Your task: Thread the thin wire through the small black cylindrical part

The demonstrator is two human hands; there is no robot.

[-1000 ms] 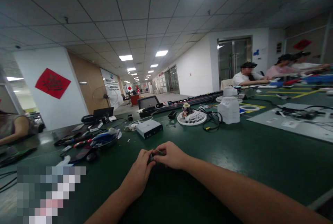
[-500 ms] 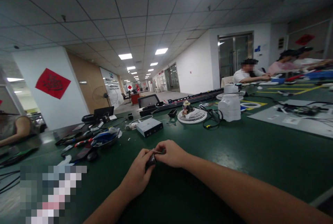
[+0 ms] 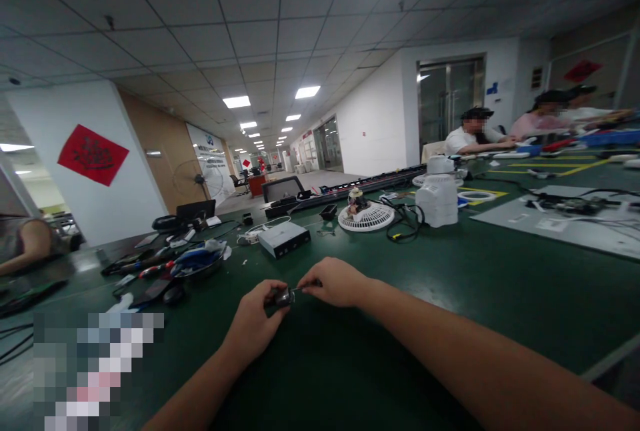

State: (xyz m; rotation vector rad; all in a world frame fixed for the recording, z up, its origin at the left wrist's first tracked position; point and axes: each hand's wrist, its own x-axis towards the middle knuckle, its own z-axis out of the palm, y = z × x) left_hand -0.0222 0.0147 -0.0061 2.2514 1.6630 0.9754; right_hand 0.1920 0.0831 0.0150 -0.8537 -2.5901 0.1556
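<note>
Green counter (image 3: pixel 425 267) spans the foreground; a white plastic housing (image 3: pixel 437 203) stands toward its far side, with a flat, grey-topped box (image 3: pixel 284 239) lying ahead of the hands. Left hand (image 3: pixel 255 317): grip partly curled, thumb below and fingers above a small dark cylinder (image 3: pixel 285 297), its shiny right end facing the other hand. Right hand (image 3: pixel 336 282): grip pinched nearly closed, apparently on a thin strand (image 3: pixel 299 289) near that end. In my judgement, best handling is to brace the cylinder firmly in the left grip, work the strand in line with its end using small, light movements, and avoid sharp bending. Not resolved: both forearms are cut off by the frame; left fingers cover the cylinder's far end; contact with the counter is unclear; cannot tell whether strand and cylinder are joined.
</note>
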